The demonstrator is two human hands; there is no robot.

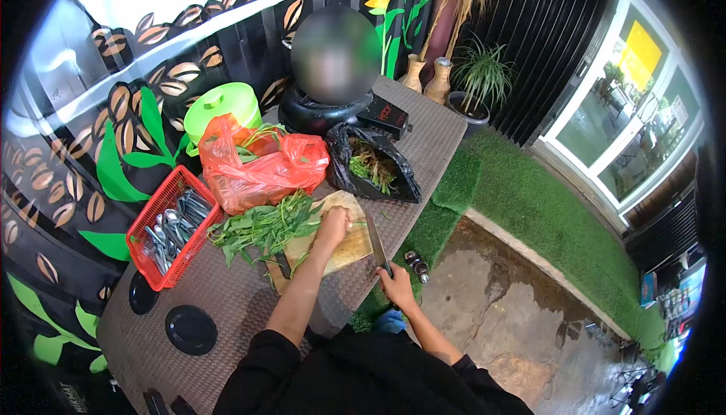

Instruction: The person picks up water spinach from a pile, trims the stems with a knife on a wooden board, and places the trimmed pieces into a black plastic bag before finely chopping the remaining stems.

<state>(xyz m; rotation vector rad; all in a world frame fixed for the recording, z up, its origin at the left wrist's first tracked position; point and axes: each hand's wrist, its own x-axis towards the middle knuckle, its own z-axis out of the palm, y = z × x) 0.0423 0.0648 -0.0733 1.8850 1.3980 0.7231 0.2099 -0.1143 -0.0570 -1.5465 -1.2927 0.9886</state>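
Note:
My left hand (335,226) is closed over the wooden cutting board (349,252), its fingers curled; what lies inside them is hidden. A heap of leafy greens (265,227) spreads over the board's left part and onto the table, reaching up to that hand. In my right hand (395,285) is the handle of a kitchen knife (376,240), its long blade pointing away from me along the board's right edge. Just beyond the board, a black plastic bag (408,181) gapes, with stems and greens inside. A red plastic bag (261,173) holding more greens stands beside it.
A red basket of spoons and other cutlery (175,226) stands at left, near two black plates (191,329). Behind the bags are a lime-green lidded container (219,109) and a black stove (321,116). The woven-look table's (249,305) right edge runs close to the knife.

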